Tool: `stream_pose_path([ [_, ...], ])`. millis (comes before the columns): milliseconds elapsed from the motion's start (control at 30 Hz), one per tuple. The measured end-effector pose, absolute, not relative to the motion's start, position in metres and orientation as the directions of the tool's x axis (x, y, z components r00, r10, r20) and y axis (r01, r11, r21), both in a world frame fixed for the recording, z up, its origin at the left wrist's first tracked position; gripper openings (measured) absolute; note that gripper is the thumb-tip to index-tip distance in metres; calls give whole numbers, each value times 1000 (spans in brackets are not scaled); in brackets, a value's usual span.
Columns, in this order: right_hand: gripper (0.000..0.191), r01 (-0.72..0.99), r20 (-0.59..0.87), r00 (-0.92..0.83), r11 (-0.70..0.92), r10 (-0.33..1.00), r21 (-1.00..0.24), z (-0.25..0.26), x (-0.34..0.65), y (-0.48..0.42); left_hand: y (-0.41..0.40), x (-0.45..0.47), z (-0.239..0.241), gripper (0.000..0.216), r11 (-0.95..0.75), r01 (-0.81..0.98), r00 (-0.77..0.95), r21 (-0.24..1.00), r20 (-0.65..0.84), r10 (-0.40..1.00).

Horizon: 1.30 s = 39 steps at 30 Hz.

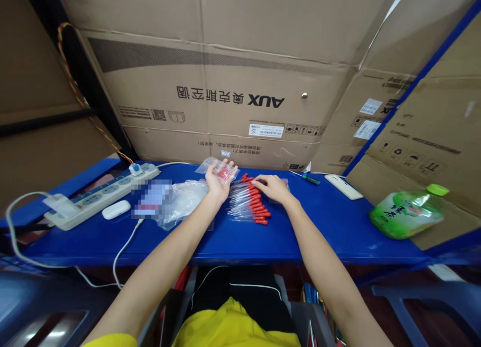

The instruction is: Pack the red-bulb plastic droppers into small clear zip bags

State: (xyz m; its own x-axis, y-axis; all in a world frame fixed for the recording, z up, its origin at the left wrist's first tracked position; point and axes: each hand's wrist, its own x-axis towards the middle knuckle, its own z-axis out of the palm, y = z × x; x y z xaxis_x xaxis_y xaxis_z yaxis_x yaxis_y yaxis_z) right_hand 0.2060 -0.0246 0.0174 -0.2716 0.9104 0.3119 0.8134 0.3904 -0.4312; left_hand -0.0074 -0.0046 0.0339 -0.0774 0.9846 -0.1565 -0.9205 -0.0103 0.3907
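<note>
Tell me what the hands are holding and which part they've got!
The left hand holds a clear bag, roughly by its middle. The right hand is at the red-tipped tubes; I can't tell if it grips one.

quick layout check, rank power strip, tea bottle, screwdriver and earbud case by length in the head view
1. Power strip
2. Tea bottle
3. Screwdriver and earbud case: too alike in length to rank

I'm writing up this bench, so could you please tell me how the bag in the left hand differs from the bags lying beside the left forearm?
The held bag is up in the left hand, while the loose bags lie on the blue table. The held bag shows red pieces through it; the loose bags show none. Both are clear plastic.
</note>
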Motion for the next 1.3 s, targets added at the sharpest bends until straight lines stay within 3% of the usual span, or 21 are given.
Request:
stream_pose_path([
  [367,15,759,360,-264,424,895,-495,14,205,-19,-1,-9,34,15,-10,-923,-78,385,-160,984],
  [600,24,634,625,-102,534,774,-559,26,202,-27,4,-18,38,14,-88,-928,-157,361,-166,974],
  [733,24,583,700,-54,592,712,-557,29,193,-35,5,-20,38,15,-119,-929,-189,350,-174,966],
  [967,21,530,770,-115,695,627,-486,20,174,-36,-5,-3,33,12,-53,-927,-102,372,-113,988],
  [1133,20,475,717,-203,708,667,-523,11,165,-35,-14,10,29,13,3,-922,-31,386,-82,996],
  [1300,11,494,685,-319,732,655,-470,8,158,-36,-16,15,23,17,20,-913,-10,408,-69,998],
])
